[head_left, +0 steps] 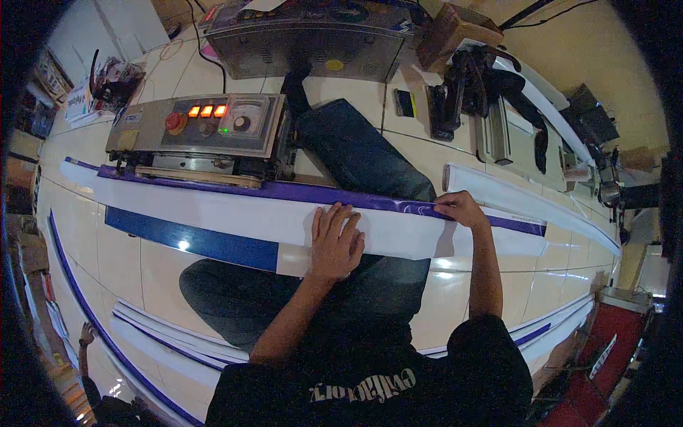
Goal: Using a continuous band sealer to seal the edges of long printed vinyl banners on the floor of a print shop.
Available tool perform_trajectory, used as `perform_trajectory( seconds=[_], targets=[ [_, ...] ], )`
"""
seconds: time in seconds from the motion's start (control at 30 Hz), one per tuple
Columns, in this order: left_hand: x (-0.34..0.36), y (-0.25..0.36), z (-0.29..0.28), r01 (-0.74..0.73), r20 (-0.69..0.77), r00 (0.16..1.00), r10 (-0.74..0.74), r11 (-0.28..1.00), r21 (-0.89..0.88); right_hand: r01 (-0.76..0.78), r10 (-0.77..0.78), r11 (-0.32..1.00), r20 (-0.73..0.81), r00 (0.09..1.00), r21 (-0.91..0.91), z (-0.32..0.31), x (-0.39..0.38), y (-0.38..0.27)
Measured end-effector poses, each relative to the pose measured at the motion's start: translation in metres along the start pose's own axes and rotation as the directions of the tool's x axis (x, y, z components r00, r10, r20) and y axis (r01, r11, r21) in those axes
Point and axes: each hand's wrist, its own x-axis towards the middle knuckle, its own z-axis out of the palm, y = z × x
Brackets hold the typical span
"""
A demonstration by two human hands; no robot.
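A long white sheet (213, 213) with a purple edge strip (306, 192) runs across in front of me, over my legs. My left hand (334, 242) lies on the white part with its fingers spread, close below the purple edge. Farther right, my right hand (462, 209) pinches the purple strip, which looks creased and shiny there. Toward the left, the strip passes along the front of a metal sealing machine (199, 132) with lit orange switches, a red knob and a dial. A flat blue strip (192, 237) shows below the sheet's near edge.
A larger metal machine (306, 46) stands behind, with a cardboard box (459, 35) to its right. A white roll (512, 196) lies at right, near a black clamp-like device (455, 92). More purple-edged sheets (171, 338) lie nearer. Another person's hand (86, 334) shows at lower left.
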Motion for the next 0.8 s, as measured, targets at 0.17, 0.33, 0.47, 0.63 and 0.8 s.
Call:
perform_trajectory(
  seconds=[0.17, 0.33, 0.47, 0.63, 0.8],
  targets=[
    [0.001, 0.001, -0.003, -0.001, 0.005, 1.0, 0.001, 1.0, 0.017, -0.008, 0.007, 0.997, 0.018, 1.0, 0.07, 0.0, -0.007, -0.006],
    [0.003, 0.002, -0.003, -0.006, -0.001, 1.0, 0.006, 1.0, 0.024, 0.051, -0.052, 0.999, -0.009, 0.999, -0.015, 0.001, -0.009, -0.006],
    [0.004, 0.004, -0.004, 0.007, 0.004, 1.0, -0.007, 0.999, 0.041, 0.101, -0.099, 0.992, 0.028, 0.995, -0.082, 0.002, 0.0, -0.004],
    [0.004, 0.003, -0.004, 0.037, 0.036, 0.999, -0.039, 0.997, 0.067, 0.04, -0.04, 0.999, 0.005, 0.999, -0.021, 0.01, 0.003, 0.0],
    [0.004, 0.004, -0.003, 0.081, 0.068, 0.994, -0.091, 0.988, 0.132, 0.073, -0.053, 0.985, -0.131, 0.99, 0.154, 0.012, -0.012, 0.013]
  ],
)
